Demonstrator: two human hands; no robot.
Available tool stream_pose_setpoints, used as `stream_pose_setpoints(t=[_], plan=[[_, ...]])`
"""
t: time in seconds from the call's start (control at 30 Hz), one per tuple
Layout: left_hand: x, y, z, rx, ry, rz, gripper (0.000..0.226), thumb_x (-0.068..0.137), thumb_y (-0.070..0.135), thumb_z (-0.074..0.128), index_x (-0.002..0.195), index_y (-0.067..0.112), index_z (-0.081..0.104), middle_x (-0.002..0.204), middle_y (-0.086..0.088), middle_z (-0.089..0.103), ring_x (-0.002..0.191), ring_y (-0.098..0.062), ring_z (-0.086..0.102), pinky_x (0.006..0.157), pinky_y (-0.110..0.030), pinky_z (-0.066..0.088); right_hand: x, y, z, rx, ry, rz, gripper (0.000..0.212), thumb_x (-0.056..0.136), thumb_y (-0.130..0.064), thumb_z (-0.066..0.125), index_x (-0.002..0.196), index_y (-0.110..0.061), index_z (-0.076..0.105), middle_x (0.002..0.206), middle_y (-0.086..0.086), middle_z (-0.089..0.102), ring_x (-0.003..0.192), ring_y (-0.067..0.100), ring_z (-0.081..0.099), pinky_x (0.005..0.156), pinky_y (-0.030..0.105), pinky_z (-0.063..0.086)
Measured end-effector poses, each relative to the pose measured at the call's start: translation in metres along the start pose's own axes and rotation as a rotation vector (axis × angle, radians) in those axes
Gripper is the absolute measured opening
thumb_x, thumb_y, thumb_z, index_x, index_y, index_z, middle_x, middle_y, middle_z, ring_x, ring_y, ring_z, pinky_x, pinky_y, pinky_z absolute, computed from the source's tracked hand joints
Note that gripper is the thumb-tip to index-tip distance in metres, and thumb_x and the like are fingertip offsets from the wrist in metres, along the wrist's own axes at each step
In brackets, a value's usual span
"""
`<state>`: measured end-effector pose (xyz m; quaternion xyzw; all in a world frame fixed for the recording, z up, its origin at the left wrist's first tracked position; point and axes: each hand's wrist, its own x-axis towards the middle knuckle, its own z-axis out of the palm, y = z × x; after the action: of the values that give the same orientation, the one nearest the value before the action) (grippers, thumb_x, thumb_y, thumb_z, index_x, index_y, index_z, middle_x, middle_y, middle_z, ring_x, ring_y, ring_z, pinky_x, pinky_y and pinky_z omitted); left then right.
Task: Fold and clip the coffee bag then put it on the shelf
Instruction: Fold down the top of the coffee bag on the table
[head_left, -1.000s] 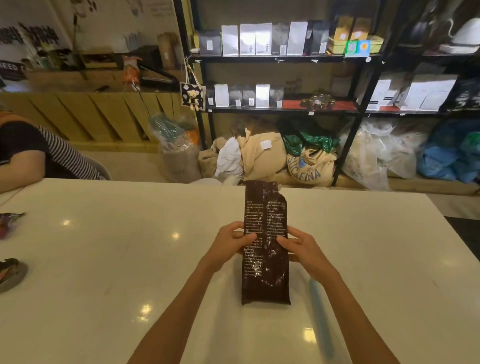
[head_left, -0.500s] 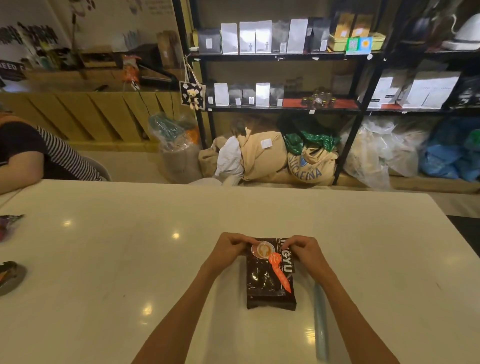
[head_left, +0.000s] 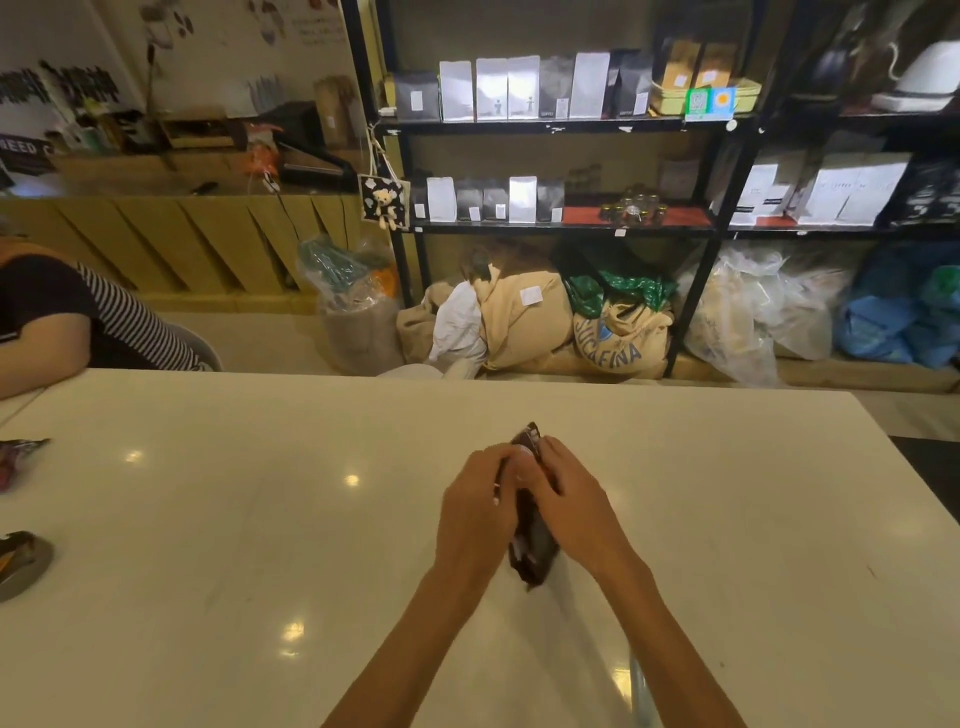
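Note:
The dark brown coffee bag (head_left: 531, 551) is folded over and stands on edge on the white table (head_left: 208, 519), squeezed between both hands. My left hand (head_left: 475, 512) grips its left side and my right hand (head_left: 569, 506) grips its right side, fingers meeting over the top. Only the bag's top corner and lower end show. A pale blue clip bar (head_left: 640, 691) lies on the table beside my right forearm. The black shelf unit (head_left: 561, 124) with several coffee bags stands behind the table.
A person in a striped sleeve (head_left: 78, 317) sits at the table's left end. Two small wrappers (head_left: 21, 558) lie near the left edge. Sacks and plastic bags (head_left: 618, 332) are piled on the floor under the shelves.
The bag lay long and flat, then its top was folded down showing the printed front. Now both hands have closed around it and turned it up on edge.

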<state>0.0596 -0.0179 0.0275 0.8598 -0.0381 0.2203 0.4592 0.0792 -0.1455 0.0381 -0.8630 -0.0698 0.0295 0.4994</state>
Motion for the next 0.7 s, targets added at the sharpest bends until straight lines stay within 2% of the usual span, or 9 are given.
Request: stream_pose_setpoints(t=[0.07,0.13,0.2,0.27,0.37,0.43,0.5,0.57,0.7], plan=[[-0.007,0.015,-0.008,-0.102,-0.216,0.063,0.045,0.101,0.025,0.049,0.145,0.025,0.039,0.11,0.006,0.068,0.091,-0.006,0.067,0.08,-0.021,0.056,-0.011,-0.007,-0.007,0.234,-0.11,0.022,0.043,0.093,-0.058,0.04,0.114,-0.027,0.06,0.107,0.007,0.061,0.096,0.001,0.061,0.091,0.02,0.047],[-0.011,0.012,-0.012,-0.119,-0.42,0.117,0.057,0.102,0.023,0.042,0.154,0.026,0.02,0.122,0.001,0.065,0.104,-0.009,0.065,0.088,-0.022,0.053,-0.017,0.002,-0.015,0.299,-0.264,0.033,0.039,0.088,-0.053,0.043,0.121,-0.034,0.052,0.116,-0.001,0.06,0.096,-0.011,0.058,0.086,0.01,0.045],[-0.012,0.002,-0.013,-0.071,-0.52,0.177,0.057,0.099,0.014,0.041,0.153,0.021,0.027,0.132,-0.005,0.058,0.115,-0.014,0.058,0.098,-0.031,0.05,-0.019,0.018,-0.017,0.301,-0.327,0.118,0.047,0.089,-0.047,0.053,0.131,-0.032,0.037,0.124,-0.011,0.052,0.107,-0.004,0.055,0.088,0.015,0.045],[-0.01,-0.005,-0.008,0.018,-0.471,0.252,0.048,0.094,0.013,0.044,0.142,0.016,0.048,0.127,-0.011,0.055,0.112,-0.019,0.056,0.094,-0.037,0.052,-0.021,0.033,-0.018,0.314,-0.301,0.16,0.045,0.09,-0.036,0.061,0.127,-0.023,0.038,0.122,-0.007,0.056,0.107,0.007,0.06,0.082,0.021,0.053],[0.005,-0.015,-0.001,0.132,-0.266,0.239,0.028,0.088,0.031,0.053,0.108,0.022,0.07,0.12,-0.006,0.056,0.107,-0.019,0.051,0.092,-0.036,0.045,-0.021,0.04,-0.017,0.279,-0.135,0.111,0.023,0.089,-0.03,0.065,0.109,-0.019,0.06,0.103,0.001,0.069,0.095,0.017,0.068,0.077,0.025,0.057],[0.016,-0.018,-0.001,0.107,-0.311,0.114,0.019,0.086,0.034,0.059,0.097,0.022,0.069,0.107,0.002,0.065,0.1,-0.016,0.056,0.09,-0.04,0.047,-0.022,0.037,-0.014,0.293,0.005,0.091,0.015,0.086,-0.024,0.069,0.101,-0.027,0.067,0.095,-0.008,0.072,0.087,0.005,0.069,0.073,0.019,0.055],[0.018,-0.014,-0.001,0.062,-0.378,0.013,0.008,0.086,0.022,0.065,0.09,0.016,0.066,0.091,0.003,0.068,0.085,-0.015,0.062,0.081,-0.043,0.053,-0.024,0.034,-0.009,0.287,0.093,0.068,0.023,0.085,-0.02,0.071,0.105,-0.027,0.064,0.097,-0.013,0.07,0.085,-0.003,0.067,0.07,0.015,0.052],[0.014,-0.012,0.001,0.063,-0.332,0.01,0.005,0.085,0.015,0.067,0.083,0.012,0.064,0.083,0.0,0.067,0.078,-0.017,0.063,0.076,-0.041,0.055,-0.026,0.036,-0.004,0.228,0.128,0.005,0.026,0.085,-0.019,0.071,0.108,-0.024,0.059,0.096,-0.015,0.068,0.086,-0.004,0.065,0.069,0.011,0.052],[0.011,-0.018,0.001,0.051,-0.267,0.056,0.013,0.082,0.01,0.068,0.074,0.011,0.059,0.073,0.003,0.058,0.072,-0.015,0.056,0.069,-0.031,0.049,-0.02,0.041,-0.004,0.12,0.204,-0.075,0.007,0.087,-0.015,0.068,0.091,-0.021,0.069,0.082,-0.012,0.071,0.08,0.001,0.067,0.067,0.01,0.051]])
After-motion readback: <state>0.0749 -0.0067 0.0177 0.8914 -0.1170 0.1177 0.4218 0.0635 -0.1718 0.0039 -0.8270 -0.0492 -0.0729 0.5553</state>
